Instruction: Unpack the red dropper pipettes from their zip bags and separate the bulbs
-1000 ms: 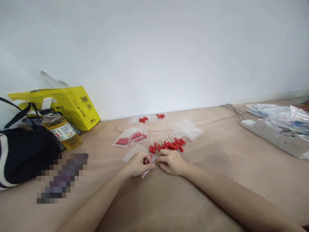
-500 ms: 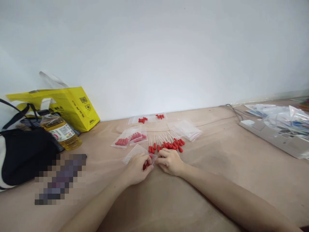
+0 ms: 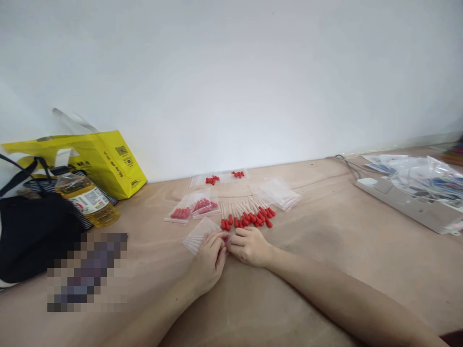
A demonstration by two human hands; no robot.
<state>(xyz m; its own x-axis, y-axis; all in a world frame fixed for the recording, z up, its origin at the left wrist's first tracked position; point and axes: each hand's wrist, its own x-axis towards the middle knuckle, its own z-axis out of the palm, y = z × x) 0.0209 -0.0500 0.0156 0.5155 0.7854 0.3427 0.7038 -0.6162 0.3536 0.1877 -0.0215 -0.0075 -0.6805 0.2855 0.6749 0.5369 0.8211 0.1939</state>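
A small clear zip bag point(image 3: 198, 232) with thin clear dropper stems inside lies between my hands. My left hand point(image 3: 210, 260) is closed over the bag's near side, and its fingers hide most of the red bulbs. Opposite it, my right hand point(image 3: 251, 246) pinches the bag's edge, fingertips close to the left ones. Just beyond, loose droppers with red bulbs point(image 3: 249, 218) lie in a fan, bulbs toward me. Filled zip bags point(image 3: 180, 212) of red-bulbed droppers are at the left of the fan. To the right rests a stack of flat clear zip bags point(image 3: 277, 193).
More red-bulbed droppers point(image 3: 212, 180) lie in bags by the wall. At left are a yellow bag point(image 3: 126, 168), an oil bottle point(image 3: 88, 200) and a black bag point(image 3: 36, 236). A power strip point(image 3: 405, 205) and plastic packets point(image 3: 427, 176) sit at right on the wooden table point(image 3: 325, 299).
My left fingers have turned and closed along the bag's edge, covering the bulbs seen before. My right hand has shifted slightly left and nearer to me; the hands are now closer together.
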